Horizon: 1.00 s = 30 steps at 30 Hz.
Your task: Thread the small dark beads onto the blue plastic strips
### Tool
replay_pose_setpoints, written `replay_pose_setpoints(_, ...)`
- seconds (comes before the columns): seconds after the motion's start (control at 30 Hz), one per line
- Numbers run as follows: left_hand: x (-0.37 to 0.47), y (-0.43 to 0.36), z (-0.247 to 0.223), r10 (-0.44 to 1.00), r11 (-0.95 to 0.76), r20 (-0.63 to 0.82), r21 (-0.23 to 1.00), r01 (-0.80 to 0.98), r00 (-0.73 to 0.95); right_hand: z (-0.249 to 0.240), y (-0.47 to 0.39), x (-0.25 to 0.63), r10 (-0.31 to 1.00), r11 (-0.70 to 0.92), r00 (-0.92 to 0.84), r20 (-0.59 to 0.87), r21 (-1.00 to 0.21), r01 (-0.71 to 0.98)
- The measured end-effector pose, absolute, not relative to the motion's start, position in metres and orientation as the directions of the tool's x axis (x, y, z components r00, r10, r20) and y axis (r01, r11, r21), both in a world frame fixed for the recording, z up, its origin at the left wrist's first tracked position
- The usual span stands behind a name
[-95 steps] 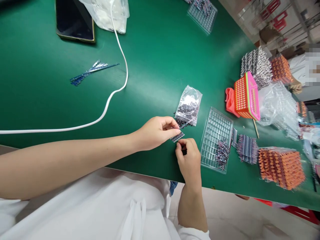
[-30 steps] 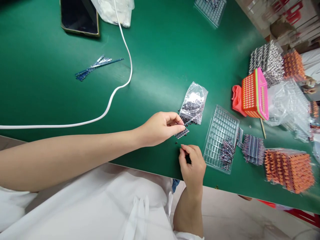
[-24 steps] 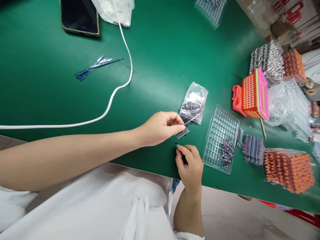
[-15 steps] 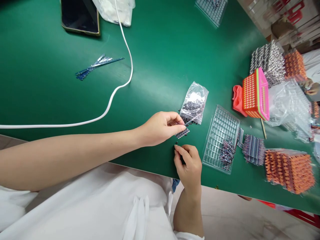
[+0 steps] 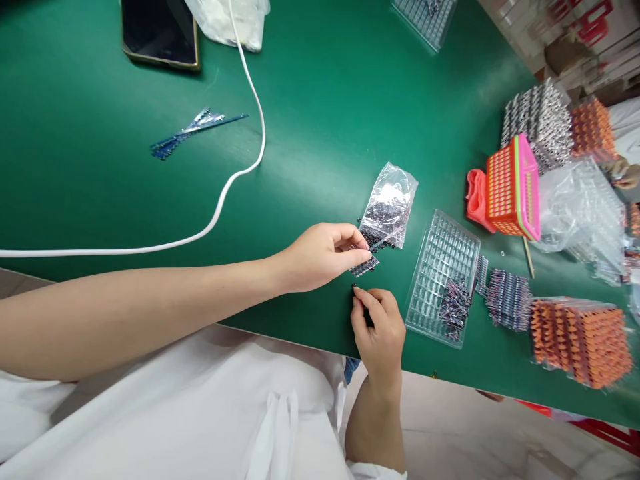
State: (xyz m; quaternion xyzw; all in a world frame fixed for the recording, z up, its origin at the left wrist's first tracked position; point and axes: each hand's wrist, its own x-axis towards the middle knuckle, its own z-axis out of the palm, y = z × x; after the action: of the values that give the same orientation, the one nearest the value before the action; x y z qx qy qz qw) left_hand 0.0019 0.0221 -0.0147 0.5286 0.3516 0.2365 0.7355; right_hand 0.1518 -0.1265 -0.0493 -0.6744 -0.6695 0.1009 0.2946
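My left hand [image 5: 327, 259] is closed in a pinch on a thin, pale strip that juts out to the right past its fingertips. Just below those fingers lies a small grey card with a grid pattern [image 5: 365, 267], partly covered by the hand. Loose black beads [image 5: 384, 244] are heaped around the card and against a clear plastic bag [image 5: 391, 203] with more dark beads inside. Lower down, the thumb and index finger of my right hand [image 5: 379, 327] are pinched together, with a tiny black bead [image 5: 354, 285] at their tips.
Right of my hands lies a clear compartment tray [image 5: 435, 267] with a pile of thin dark pieces [image 5: 455, 308]. Beyond it are bundled strips [image 5: 507, 300], an orange stack [image 5: 580, 340] and a basket [image 5: 503, 190]. A white cable [image 5: 220, 207] crosses the left side near a phone [image 5: 160, 33].
My right hand has shifted slightly right and up, bringing its fingertips to the black bead. My left hand stays in place.
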Motion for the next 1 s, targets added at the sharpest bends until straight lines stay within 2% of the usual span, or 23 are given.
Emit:
replay_pose_setpoints(0.3,0.003,0.022,-0.013,0.719,0.329,-0.264,0.944,0.021,0.643,-0.048,-0.127,0.155,0.94,0.092,0.1,0.325,-0.528,0.845)
replay_pose_setpoints(0.73,0.004,0.022,-0.014,0.723,0.323,-0.252,0.946,0.007,0.644,-0.037,-0.118,0.158,0.944,0.237,-0.175,0.278,-0.206,0.95)
replay_pose_setpoints(1.0,0.003,0.021,-0.015,0.717,0.325,-0.266,0.945,0.029,0.644,-0.03,-0.101,0.163,0.965,0.228,-0.183,0.189,-0.251,0.941)
